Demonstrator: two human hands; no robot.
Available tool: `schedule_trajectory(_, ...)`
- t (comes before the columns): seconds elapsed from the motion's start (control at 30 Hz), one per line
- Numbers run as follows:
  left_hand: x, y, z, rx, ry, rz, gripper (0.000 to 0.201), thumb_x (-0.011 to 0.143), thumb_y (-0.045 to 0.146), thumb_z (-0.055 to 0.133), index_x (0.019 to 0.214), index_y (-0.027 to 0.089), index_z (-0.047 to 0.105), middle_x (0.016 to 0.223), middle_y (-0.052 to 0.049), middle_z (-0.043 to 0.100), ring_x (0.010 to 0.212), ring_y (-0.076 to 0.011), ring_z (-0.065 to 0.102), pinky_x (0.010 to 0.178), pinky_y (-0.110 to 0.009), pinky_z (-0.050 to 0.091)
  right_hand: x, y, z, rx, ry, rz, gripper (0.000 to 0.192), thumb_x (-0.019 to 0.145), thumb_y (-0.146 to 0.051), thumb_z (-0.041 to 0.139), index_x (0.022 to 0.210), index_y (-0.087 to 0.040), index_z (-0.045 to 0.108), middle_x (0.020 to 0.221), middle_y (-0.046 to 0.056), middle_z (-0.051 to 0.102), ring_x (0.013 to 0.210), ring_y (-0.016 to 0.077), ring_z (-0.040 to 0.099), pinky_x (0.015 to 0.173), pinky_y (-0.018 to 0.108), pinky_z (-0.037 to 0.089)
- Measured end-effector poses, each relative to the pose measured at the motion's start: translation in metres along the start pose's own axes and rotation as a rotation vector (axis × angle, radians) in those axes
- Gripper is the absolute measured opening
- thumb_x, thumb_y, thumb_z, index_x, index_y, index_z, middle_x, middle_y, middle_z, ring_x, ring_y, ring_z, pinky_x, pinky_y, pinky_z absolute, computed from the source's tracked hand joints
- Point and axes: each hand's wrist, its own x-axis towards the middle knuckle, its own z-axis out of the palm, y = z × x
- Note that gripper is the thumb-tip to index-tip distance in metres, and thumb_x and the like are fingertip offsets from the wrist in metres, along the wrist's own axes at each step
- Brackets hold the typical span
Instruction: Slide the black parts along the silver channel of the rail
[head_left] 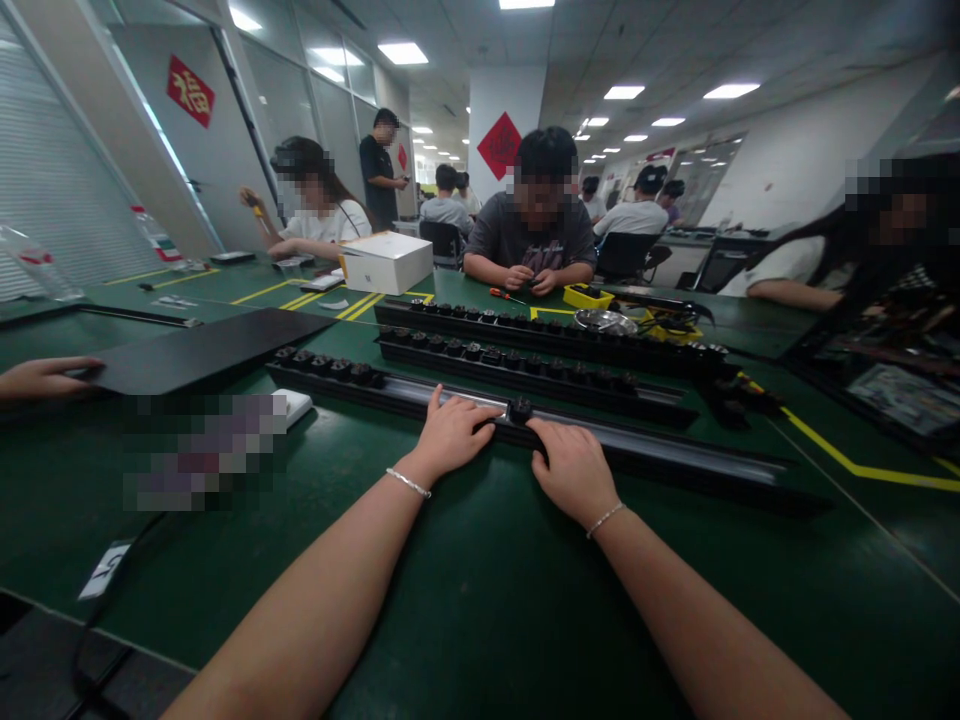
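L hand (454, 435) is palm-down, fingers spread over the nearest blk rail (675, 453), a fingertip by the L side of a small blk part (520, 408) sitting in its channel; R hand (574, 465) curls at the part's R side, can't tell if pinching. Behind, a 2nd rail (540, 384) & 3rd rail (555, 343) w/ similar parts lie approx. parallel on the green table (465, 620).

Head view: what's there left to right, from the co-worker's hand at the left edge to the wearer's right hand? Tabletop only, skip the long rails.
Co-worker's hand → flat black panel → left hand → small black part → right hand.
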Motion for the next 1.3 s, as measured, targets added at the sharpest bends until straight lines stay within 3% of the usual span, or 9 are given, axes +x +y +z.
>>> schedule_trajectory(0.63, 0.001, -0.004, 0.002, 0.001, -0.018, 0.006, 0.028, 0.091, 0.038, 0.043, 0.112, 0.038, 0.061, 0.097, 0.002, 0.068, 0.102, -0.0199, 0.056, 0.109, -0.055, 0.011, -0.007, 0.012, -0.001, -0.031, 0.031, 0.001, 0.037, 0.081, -0.022, 0.044, 0.117, -0.02, 0.054, 0.108, 0.008, 0.065, 0.1, 0.0222, 0.055, 0.098, 0.041, 0.029)
schedule_trajectory(1.3, 0.002, -0.006, 0.004, 0.006, -0.022, -0.005, 0.027, 0.09, 0.038, 0.044, 0.111, 0.038, 0.062, 0.098, 0.003, 0.068, 0.103, -0.0192, 0.056, 0.11, -0.053, 0.011, -0.006, 0.014, -0.004, -0.017, 0.01, -0.007, 0.038, 0.08, -0.019, 0.043, 0.115, -0.02, 0.057, 0.107, 0.007, 0.066, 0.098, 0.0214, 0.057, 0.095, 0.04, 0.033)
